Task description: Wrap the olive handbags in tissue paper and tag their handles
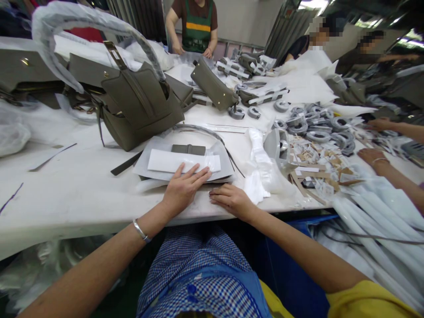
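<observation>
A dark olive handbag piece point(188, 149) lies flat on the table, wrapped in a translucent grey sheet point(142, 164). A white paper strip point(165, 161) lies across it. My left hand point(182, 187) rests on the strip and wrapping with fingers spread and holding nothing. Beside the wrapping's near edge, my right hand point(233, 201) lies on the table edge, fingers stretched to the left and slightly bent. Nothing shows in it; its thumb side is partly hidden. A dark strap end point(126, 163) sticks out at the left of the wrapping.
An olive handbag point(135, 106) with a wrapped handle stands behind on the left. White foam sheeting point(260, 163) and a pile of wrapped grey coils point(314, 123) lie to the right, near paper scraps point(321, 163). A person in a green apron point(198, 28) stands opposite.
</observation>
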Available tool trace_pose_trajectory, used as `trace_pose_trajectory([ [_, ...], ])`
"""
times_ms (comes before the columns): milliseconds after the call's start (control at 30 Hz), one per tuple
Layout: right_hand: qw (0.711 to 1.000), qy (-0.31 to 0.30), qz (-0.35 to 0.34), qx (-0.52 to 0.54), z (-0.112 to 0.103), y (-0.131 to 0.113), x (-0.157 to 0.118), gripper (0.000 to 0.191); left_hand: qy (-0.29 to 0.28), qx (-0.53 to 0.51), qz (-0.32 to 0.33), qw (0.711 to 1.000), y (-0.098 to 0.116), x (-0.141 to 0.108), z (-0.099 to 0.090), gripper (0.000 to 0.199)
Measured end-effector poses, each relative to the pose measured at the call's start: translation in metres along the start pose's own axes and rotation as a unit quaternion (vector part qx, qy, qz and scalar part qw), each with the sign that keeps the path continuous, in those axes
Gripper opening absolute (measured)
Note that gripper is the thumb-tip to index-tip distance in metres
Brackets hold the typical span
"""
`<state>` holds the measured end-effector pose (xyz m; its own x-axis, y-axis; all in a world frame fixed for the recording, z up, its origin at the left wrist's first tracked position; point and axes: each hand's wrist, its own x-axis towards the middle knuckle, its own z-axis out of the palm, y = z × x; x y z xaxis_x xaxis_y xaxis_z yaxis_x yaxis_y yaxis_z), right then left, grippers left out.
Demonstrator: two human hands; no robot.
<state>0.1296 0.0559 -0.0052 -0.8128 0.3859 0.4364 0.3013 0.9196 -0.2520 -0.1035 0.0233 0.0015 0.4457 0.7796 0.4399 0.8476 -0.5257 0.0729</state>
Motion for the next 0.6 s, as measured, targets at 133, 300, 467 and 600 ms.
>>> trace_pose_trajectory([
  [133, 0.992, 0.032, 0.074, -0.101, -0.0017, -0.0085, 0.0062, 0.018, -0.007, 0.004, -0.003, 1.000, 0.0000, -0.0003, 0.0003, 0.054],
  [300, 0.991, 0.043, 0.127, -0.026, 0.0013, -0.0067, 0.0083, 0.017, -0.008, 0.000, -0.004, 1.000, -0.0007, -0.0005, 0.0010, 0.056],
  [467, 0.988, 0.074, 0.128, 0.039, 0.0034, -0.0022, 0.0023, 0.024, 0.007, -0.009, -0.002, 1.000, -0.0010, -0.0007, 0.0020, 0.055],
  [600, 0.989, 0.077, 0.127, -0.025, 0.0018, -0.0062, 0.0010, 0.022, 0.010, -0.009, -0.005, 1.000, -0.0011, -0.0009, 0.0027, 0.054],
])
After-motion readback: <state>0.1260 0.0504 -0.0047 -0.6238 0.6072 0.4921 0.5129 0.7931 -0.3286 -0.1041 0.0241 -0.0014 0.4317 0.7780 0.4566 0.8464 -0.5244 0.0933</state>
